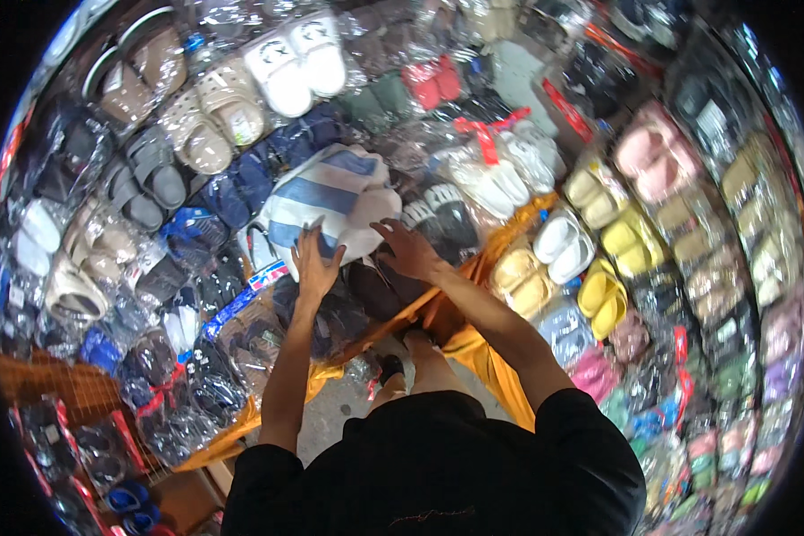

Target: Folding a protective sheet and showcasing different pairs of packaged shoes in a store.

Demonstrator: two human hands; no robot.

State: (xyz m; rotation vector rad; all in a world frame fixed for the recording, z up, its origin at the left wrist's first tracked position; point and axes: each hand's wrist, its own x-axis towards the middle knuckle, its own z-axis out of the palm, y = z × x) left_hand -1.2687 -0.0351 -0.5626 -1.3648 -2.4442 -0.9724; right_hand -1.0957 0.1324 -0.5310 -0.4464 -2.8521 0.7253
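A blue-and-white striped cloth or soft bag (331,194) lies bunched on top of plastic-wrapped footwear. My left hand (316,264) is at its near edge, fingers apart, seemingly resting on it. On the other side, my right hand (405,249) has its fingers spread at the cloth's right edge; whether it presses on the cloth is hard to tell. Just right of the cloth sit black slides (442,218) with white lettering. Dark wrapped slippers (375,288) lie under and between my hands. Beside my left wrist is a blue-and-red printed strip (268,275).
Wrapped footwear surrounds me, including beige clogs (211,120), white slides (298,63), yellow slippers (601,298) and pink slippers (656,151). Orange cloth (489,368) edges the display on both sides of a gap. Grey floor (338,409) shows around my feet.
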